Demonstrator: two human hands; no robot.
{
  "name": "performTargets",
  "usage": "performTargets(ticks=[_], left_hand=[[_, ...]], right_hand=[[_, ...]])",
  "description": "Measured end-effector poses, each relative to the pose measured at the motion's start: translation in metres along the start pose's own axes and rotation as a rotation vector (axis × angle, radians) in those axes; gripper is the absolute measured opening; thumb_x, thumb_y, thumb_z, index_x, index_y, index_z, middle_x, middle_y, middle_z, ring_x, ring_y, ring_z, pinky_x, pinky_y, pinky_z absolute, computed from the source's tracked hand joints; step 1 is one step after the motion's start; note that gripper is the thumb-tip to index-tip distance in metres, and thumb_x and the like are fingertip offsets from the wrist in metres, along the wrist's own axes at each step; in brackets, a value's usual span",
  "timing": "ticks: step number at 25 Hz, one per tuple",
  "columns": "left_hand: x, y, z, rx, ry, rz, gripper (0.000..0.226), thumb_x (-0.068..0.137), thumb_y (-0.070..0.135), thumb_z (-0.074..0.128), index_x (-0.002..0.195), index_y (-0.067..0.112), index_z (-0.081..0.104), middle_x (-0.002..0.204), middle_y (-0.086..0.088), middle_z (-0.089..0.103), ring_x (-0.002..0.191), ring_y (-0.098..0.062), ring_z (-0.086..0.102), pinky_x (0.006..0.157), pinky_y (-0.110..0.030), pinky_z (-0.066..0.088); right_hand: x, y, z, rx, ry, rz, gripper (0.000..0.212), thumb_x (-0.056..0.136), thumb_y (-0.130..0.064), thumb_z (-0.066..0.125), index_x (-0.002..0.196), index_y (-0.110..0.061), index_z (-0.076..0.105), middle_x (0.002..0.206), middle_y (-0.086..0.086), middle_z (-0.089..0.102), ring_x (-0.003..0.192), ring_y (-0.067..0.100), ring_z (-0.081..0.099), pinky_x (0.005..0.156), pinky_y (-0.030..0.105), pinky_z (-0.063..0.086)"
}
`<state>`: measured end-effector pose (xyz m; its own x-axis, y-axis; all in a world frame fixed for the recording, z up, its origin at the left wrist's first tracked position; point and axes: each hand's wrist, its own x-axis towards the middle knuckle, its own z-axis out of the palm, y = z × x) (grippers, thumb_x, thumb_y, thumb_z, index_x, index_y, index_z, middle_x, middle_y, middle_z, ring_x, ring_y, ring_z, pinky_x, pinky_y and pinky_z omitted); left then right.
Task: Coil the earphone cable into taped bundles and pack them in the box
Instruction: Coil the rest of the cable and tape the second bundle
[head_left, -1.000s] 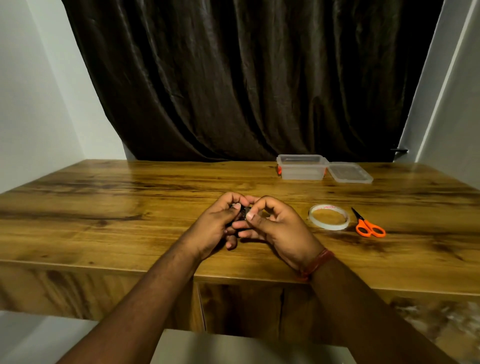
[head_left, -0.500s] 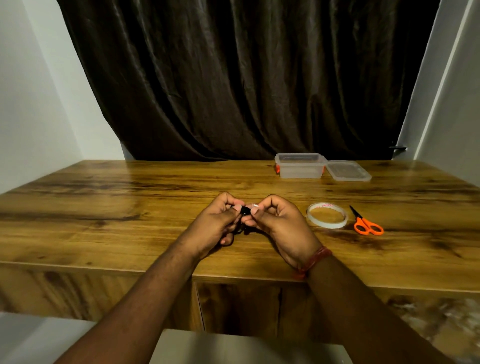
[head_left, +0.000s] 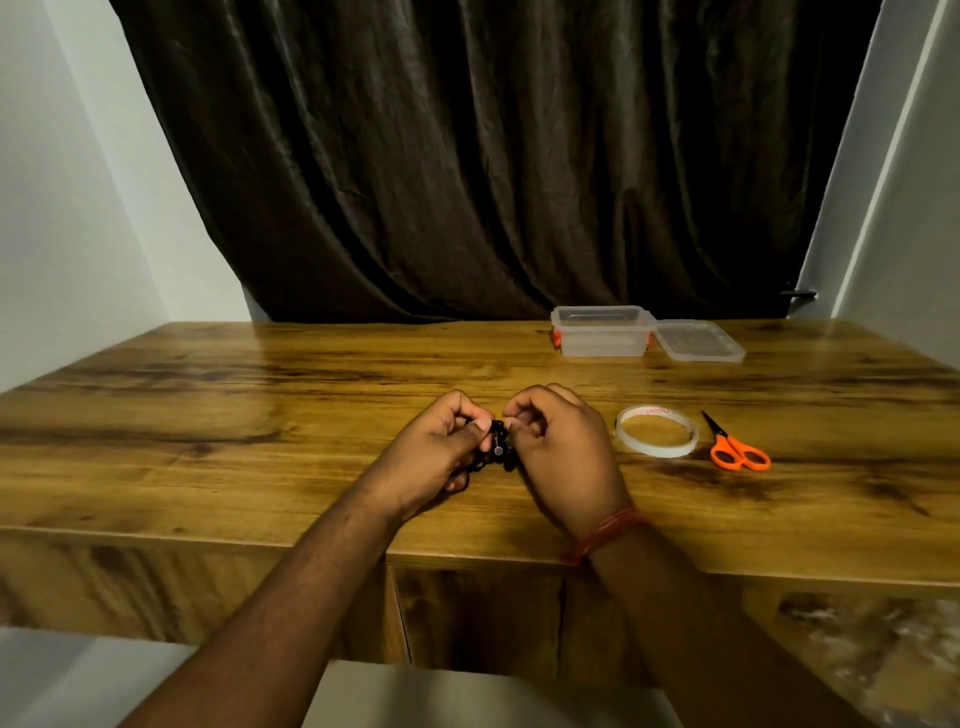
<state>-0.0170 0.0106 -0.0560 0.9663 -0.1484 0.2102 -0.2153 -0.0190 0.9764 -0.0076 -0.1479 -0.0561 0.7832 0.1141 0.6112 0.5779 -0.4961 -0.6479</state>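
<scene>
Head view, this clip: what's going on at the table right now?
A person holds a small black earphone cable bundle between both hands just above the wooden table; the left hand and the right hand each pinch it with curled fingers. To the right lie a roll of clear tape and orange-handled scissors, both untouched. At the far edge the clear plastic box stands open with its lid beside it. Whether the bundle is taped cannot be told.
</scene>
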Motion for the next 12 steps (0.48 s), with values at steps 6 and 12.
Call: performTargets(ticks=[6, 12], left_hand=[[-0.0001, 0.0002, 0.0005, 0.002, -0.017, 0.002, 0.009, 0.100, 0.007, 0.047, 0.093, 0.009, 0.051, 0.072, -0.005, 0.056, 0.044, -0.007, 0.033, 0.041, -0.024, 0.019], [-0.0001, 0.0006, 0.0001, 0.007, -0.019, 0.016, 0.005, 0.100, 0.006, 0.047, 0.096, 0.007, 0.049, 0.070, -0.005, 0.058, 0.045, -0.012, 0.030, 0.044, -0.031, 0.013]], right_hand=[[-0.0033, -0.0062, 0.0019, -0.197, -0.006, -0.125, 0.012, 0.091, -0.013, 0.060, 0.099, -0.015, 0.068, 0.098, -0.003, 0.057, 0.083, 0.011, 0.054, 0.072, 0.020, 0.041], [-0.0045, -0.0095, 0.0014, -0.219, -0.025, -0.129, 0.014, 0.091, -0.013, 0.059, 0.100, -0.016, 0.069, 0.097, -0.003, 0.056, 0.082, 0.012, 0.055, 0.072, 0.022, 0.044]])
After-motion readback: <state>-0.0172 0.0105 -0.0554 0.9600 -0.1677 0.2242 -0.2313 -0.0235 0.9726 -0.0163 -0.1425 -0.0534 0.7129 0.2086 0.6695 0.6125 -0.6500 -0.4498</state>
